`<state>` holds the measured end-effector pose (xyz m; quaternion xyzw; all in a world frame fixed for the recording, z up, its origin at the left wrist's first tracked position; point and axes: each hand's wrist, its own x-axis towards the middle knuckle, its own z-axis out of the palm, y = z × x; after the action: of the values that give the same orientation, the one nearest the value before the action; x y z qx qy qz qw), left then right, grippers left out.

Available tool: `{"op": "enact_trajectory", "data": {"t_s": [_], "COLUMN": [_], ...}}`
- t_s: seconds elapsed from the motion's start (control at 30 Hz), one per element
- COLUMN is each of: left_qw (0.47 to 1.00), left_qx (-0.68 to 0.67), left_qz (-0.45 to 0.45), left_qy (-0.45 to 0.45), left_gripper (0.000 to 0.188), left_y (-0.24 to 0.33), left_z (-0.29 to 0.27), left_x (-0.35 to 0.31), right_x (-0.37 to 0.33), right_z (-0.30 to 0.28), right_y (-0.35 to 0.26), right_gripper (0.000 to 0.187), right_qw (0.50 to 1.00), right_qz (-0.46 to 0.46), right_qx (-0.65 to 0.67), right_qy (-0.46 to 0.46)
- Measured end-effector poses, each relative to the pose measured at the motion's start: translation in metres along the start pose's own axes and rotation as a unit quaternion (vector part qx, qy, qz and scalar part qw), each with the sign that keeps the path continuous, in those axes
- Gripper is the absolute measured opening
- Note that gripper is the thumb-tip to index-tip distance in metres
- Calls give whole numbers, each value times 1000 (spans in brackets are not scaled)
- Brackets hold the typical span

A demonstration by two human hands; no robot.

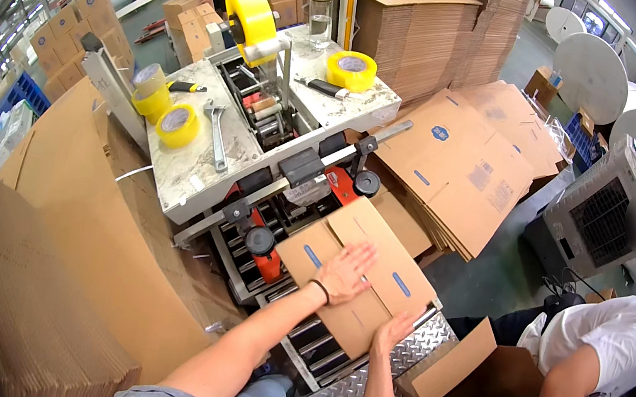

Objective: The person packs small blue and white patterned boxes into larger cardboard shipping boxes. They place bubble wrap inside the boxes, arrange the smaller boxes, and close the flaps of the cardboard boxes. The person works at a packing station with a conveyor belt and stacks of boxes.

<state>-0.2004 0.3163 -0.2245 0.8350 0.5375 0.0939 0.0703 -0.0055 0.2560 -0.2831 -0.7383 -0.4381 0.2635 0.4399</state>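
Observation:
A cardboard box (376, 250) with its top flaps folded down lies on a roller conveyor (318, 348), in front of a carton-sealing machine (302, 169). My left hand (346, 272) is spread flat on top, across the line where the flaps meet. Against the box's near right side rests my right hand (394, 332), its fingers stretched along the edge. Neither hand grips anything. The box's underside is hidden.
Tape rolls (350, 71), a wrench (216, 137) and a utility knife (324, 88) lie on the machine top. Flat cardboard stacks (53, 272) stand left, with more sheets (458, 163) right. A co-worker (595, 354) reaches into an open box (472, 384) at lower right.

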Motion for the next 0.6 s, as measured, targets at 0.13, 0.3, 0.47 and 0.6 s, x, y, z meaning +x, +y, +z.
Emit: {"op": "enact_trajectory", "data": {"t_s": [0.13,0.3,0.47,0.6], "left_qw": [999,994,929,812], "left_qx": [-14,-21,-298,-505], "left_qz": [-38,-87,-181,-240], "left_qy": [25,59,122,170], "left_gripper": [70,68,52,33], "left_y": [-47,-61,30,123], "left_z": [-17,-5,25,16], "left_x": [11,37,3,-101], "right_x": [26,41,-5,-115], "right_z": [50,73,98,4], "right_y": [-33,-49,-18,39], "right_gripper": [59,66,67,43], "right_qw": [999,994,964,960], "right_qz": [-1,45,-248,2], "right_qx": [-45,-67,-31,21], "right_qy": [-20,-76,-94,-280]}}
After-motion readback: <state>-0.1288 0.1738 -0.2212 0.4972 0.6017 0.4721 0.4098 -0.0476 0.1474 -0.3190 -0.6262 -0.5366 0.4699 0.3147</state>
